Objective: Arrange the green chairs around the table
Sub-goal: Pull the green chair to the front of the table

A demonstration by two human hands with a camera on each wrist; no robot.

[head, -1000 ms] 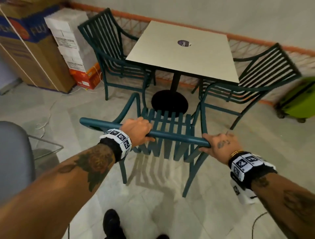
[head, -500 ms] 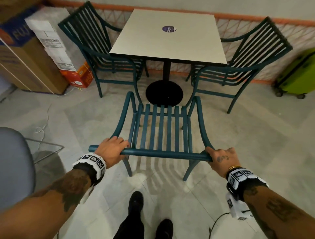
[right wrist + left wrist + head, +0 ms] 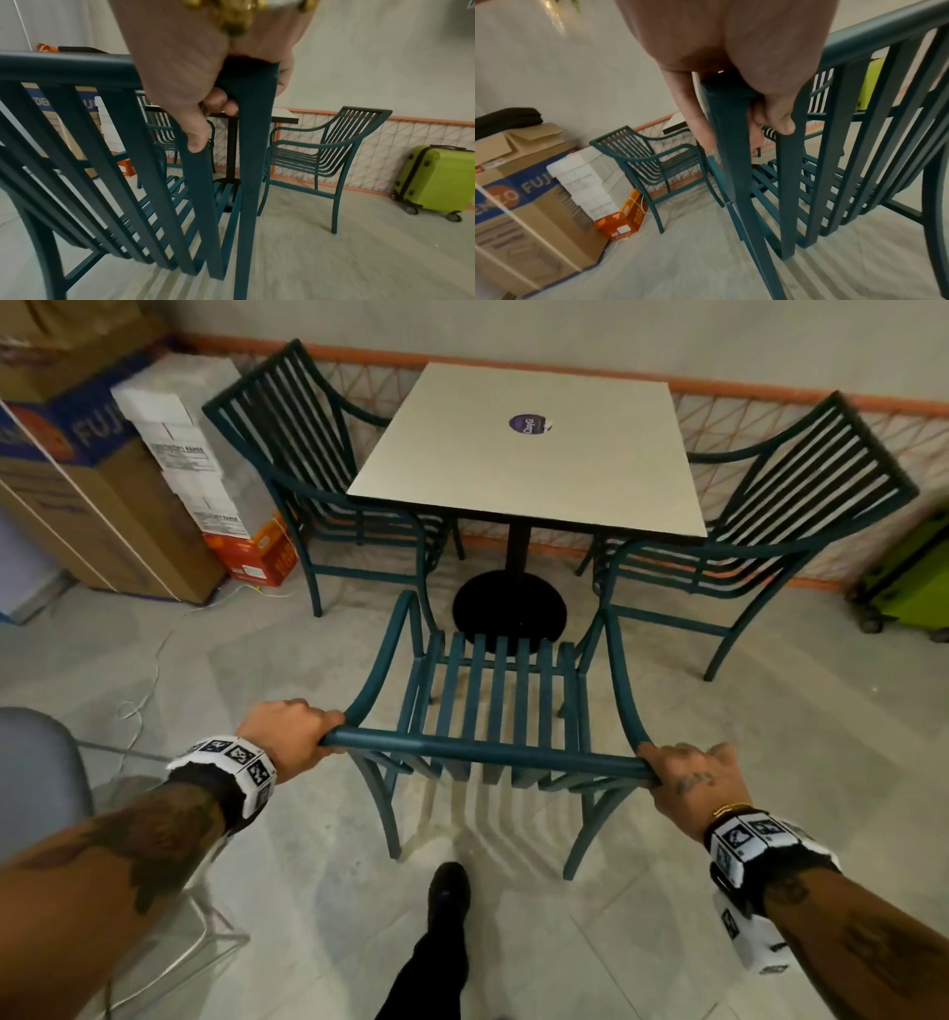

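Observation:
A green slatted chair (image 3: 493,706) stands in front of me, its seat facing the square beige table (image 3: 529,449). My left hand (image 3: 295,734) grips the left end of its top rail (image 3: 482,752), fingers curled round the corner (image 3: 731,97). My right hand (image 3: 685,785) grips the rail's right end, wrapped over the corner post (image 3: 254,91). A second green chair (image 3: 318,485) sits at the table's left side, a third green chair (image 3: 760,521) at its right side. The held chair's front edge lies near the table's black round base (image 3: 508,613).
Cardboard boxes (image 3: 97,505), stacked white boxes (image 3: 174,449) and an orange box (image 3: 257,552) line the left wall. A lime green suitcase (image 3: 914,577) stands at the far right. A grey chair (image 3: 36,793) is at my left. An orange-framed mesh barrier (image 3: 801,428) runs behind the table. My black shoe (image 3: 449,891) is just behind the chair.
The chair has turned square to the table and moved towards it. Both hands have slid out to the ends of the top rail and still hold it.

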